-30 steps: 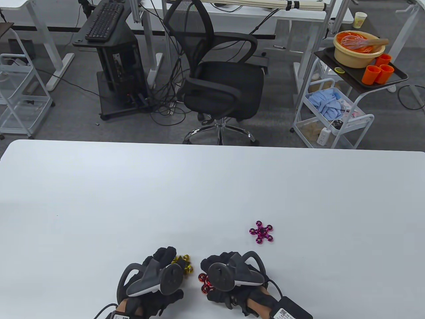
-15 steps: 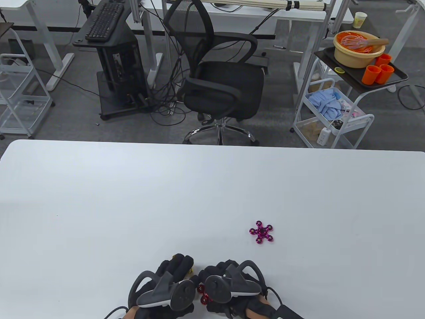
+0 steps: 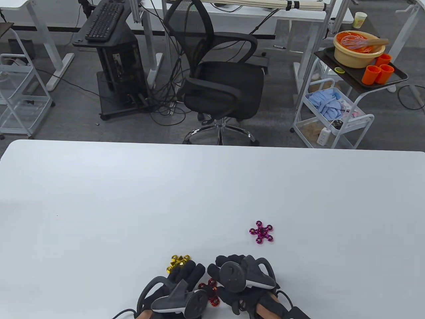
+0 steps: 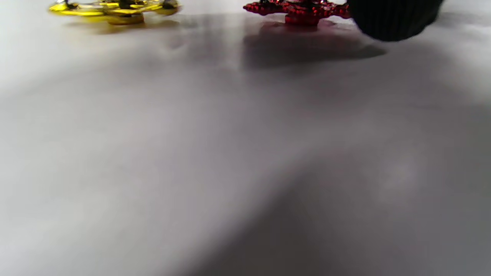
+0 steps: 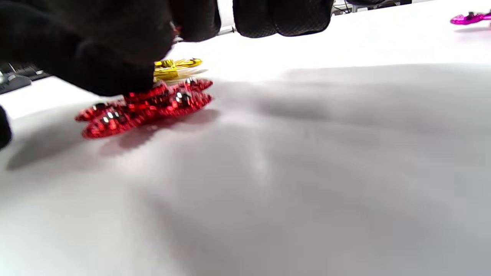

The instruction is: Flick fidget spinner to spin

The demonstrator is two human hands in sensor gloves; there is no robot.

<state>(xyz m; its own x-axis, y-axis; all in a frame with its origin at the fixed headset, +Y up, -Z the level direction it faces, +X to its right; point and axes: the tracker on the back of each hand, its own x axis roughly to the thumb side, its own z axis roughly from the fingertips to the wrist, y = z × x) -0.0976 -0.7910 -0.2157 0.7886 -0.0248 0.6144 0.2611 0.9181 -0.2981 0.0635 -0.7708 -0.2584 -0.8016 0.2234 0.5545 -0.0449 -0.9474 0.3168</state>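
Observation:
A red fidget spinner (image 3: pixel 210 292) lies flat on the white table (image 3: pixel 99 199) near the front edge, between my hands. My right hand (image 3: pixel 217 270) is over it, and in the right wrist view its gloved fingers (image 5: pixel 96 57) press down on the top of the red spinner (image 5: pixel 145 107). My left hand (image 3: pixel 191 270) lies just left of it with its fingers stretched forward. In the left wrist view a black fingertip (image 4: pixel 391 19) touches the edge of the red spinner (image 4: pixel 299 9). A gold spinner (image 3: pixel 177 262) lies just ahead of my left fingers.
A magenta spinner (image 3: pixel 261 231) lies further out to the right, apart from both hands; it also shows in the right wrist view (image 5: pixel 470 18). The gold spinner also shows in the left wrist view (image 4: pixel 115 7) and the right wrist view (image 5: pixel 176 69). An office chair (image 3: pixel 219 79) stands beyond the far edge.
My left hand has moved right and back toward the near edge, off the gold spinner, which now lies uncovered. My right hand has shifted slightly right, showing more of the red spinner.

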